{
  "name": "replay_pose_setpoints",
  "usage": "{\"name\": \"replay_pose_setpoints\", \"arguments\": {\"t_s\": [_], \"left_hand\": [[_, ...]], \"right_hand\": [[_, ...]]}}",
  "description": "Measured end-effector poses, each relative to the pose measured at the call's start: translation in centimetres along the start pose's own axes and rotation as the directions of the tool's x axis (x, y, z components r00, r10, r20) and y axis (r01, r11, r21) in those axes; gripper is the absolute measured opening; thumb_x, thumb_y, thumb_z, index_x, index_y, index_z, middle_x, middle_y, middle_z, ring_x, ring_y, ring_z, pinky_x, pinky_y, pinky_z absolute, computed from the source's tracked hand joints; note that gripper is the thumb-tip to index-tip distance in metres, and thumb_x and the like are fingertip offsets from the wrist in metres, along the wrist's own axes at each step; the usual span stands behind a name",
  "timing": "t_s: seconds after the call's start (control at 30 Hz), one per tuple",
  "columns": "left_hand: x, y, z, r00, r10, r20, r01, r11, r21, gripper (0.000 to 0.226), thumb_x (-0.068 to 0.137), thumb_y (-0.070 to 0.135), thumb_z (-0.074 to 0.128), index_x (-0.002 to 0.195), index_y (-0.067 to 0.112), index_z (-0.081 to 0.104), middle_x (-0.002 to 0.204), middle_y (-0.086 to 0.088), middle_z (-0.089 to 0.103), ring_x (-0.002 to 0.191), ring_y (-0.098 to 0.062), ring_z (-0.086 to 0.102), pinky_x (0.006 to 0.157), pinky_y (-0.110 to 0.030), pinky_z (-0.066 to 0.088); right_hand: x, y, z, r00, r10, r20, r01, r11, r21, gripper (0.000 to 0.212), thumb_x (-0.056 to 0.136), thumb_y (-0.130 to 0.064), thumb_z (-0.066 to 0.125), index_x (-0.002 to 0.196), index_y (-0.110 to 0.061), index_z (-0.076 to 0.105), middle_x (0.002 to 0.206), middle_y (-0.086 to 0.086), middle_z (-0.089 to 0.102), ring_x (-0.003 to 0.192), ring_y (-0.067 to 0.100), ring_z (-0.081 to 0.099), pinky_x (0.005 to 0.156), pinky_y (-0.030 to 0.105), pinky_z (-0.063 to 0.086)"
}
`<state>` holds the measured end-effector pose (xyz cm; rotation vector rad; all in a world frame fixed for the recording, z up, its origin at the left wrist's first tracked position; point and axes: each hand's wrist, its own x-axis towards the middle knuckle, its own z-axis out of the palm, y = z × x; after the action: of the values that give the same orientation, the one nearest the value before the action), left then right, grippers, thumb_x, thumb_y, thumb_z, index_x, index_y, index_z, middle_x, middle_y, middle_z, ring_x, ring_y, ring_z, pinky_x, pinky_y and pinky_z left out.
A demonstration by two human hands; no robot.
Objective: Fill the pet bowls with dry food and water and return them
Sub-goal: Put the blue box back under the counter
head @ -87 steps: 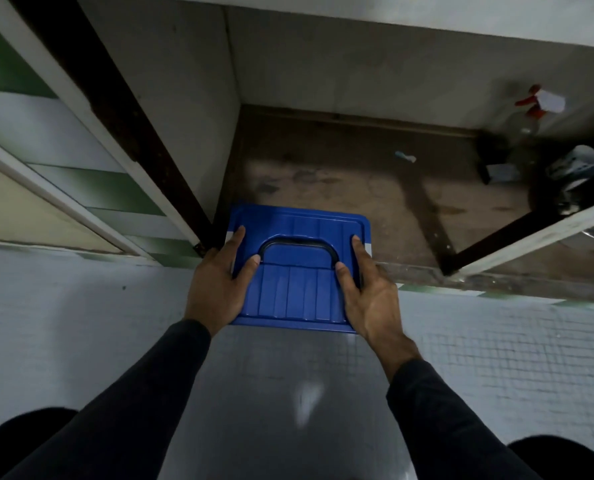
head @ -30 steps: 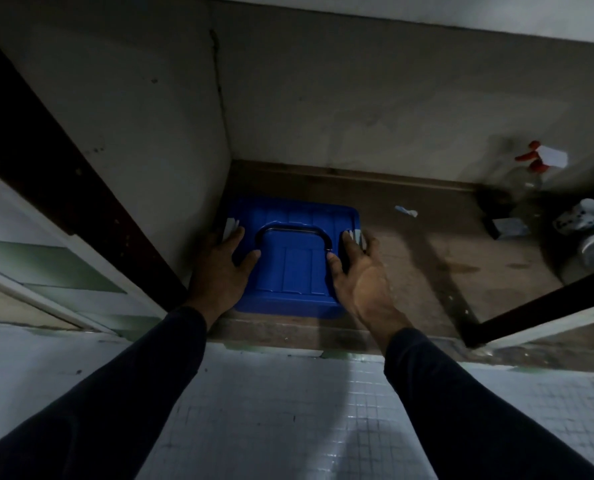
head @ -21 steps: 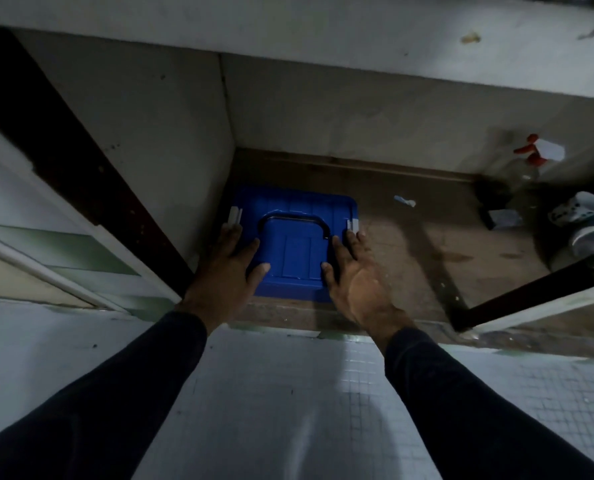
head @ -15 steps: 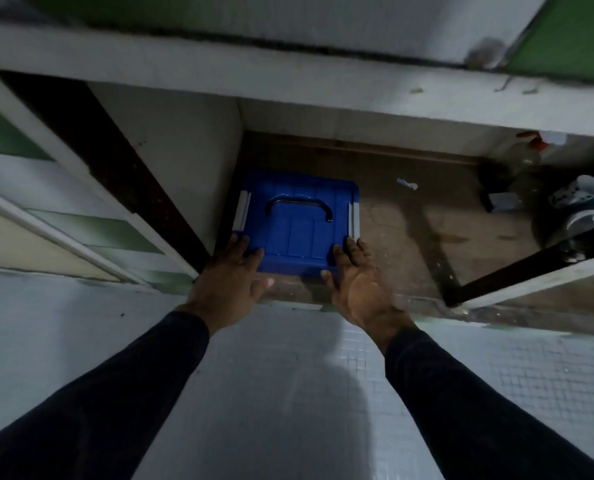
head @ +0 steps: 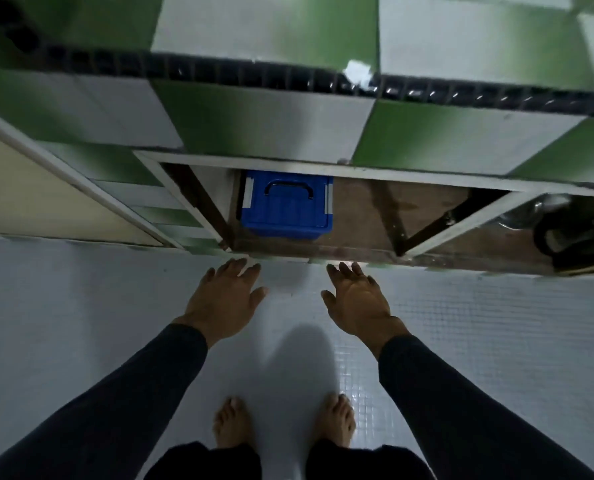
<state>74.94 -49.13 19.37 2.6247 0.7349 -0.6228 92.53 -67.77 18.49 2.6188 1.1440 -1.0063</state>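
I see the blue box (head: pixel 286 206) sitting inside the low cupboard (head: pixel 354 216), at its left side. My left hand (head: pixel 223 301) and right hand (head: pixel 357 301) hang apart above the floor, fingers loose, holding nothing. The box looks like hard, smooth plastic, maybe heavy with food. I would grab its dark handle (head: pixel 290 186) on top.

One blue bin (head: pixel 286 209); two hands; two bare feet.

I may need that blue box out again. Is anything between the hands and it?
Nothing visible. The blue box sits in the open cupboard's left corner, door swung aside. Left hand and right hand, both open, hang over bare floor tiles in front.
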Motion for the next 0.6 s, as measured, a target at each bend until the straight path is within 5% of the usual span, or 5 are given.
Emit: {"name": "replay_pose_setpoints", "arguments": {"t_s": [0.23, 0.4, 0.6], "left_hand": [[-11.4, 2.8, -10.2, 0.990, -0.055, 0.128, 0.057, 0.998, -0.017, 0.091, 0.087, 0.071, 0.011, 0.157, 0.020, 0.039, 0.153, -0.012, 0.048, 0.135, -0.031, 0.049, 0.114, -0.046, 0.037], [-18.7, 5.1, -17.5, 0.978, -0.066, 0.199, 0.076, 0.996, -0.041, 0.086, 0.089, 0.071, 0.022, 0.151, 0.017, 0.047, 0.143, -0.015, 0.054, 0.126, -0.033, 0.054, 0.105, -0.045, 0.046], [-23.7, 6.9, -25.0, 0.984, -0.045, 0.173, 0.063, 0.993, -0.098, 0.063, 0.103, 0.059, 0.044, 0.149, 0.017, 0.049, 0.147, -0.016, 0.051, 0.131, -0.034, 0.051, 0.107, -0.047, 0.046]], "right_hand": [[-13.6, -2.4, -7.8, 0.998, -0.009, 0.063, 0.007, 0.999, 0.037, 0.062, 0.104, -0.042, 0.039, 0.158, -0.018, 0.022, 0.161, 0.008, 0.033, 0.151, 0.032, 0.024, 0.121, 0.047, 0.024], [-22.8, -4.4, -13.1, 0.991, 0.003, 0.130, -0.012, 0.998, 0.066, 0.053, 0.102, -0.042, 0.045, 0.147, -0.013, 0.041, 0.141, 0.012, 0.056, 0.127, 0.033, 0.052, 0.107, 0.043, 0.041], [-29.5, -7.0, -20.0, 0.993, 0.038, 0.108, -0.045, 0.997, 0.062, 0.051, 0.101, -0.043, 0.045, 0.143, -0.014, 0.046, 0.140, 0.012, 0.057, 0.124, 0.033, 0.054, 0.104, 0.044, 0.044]]}}
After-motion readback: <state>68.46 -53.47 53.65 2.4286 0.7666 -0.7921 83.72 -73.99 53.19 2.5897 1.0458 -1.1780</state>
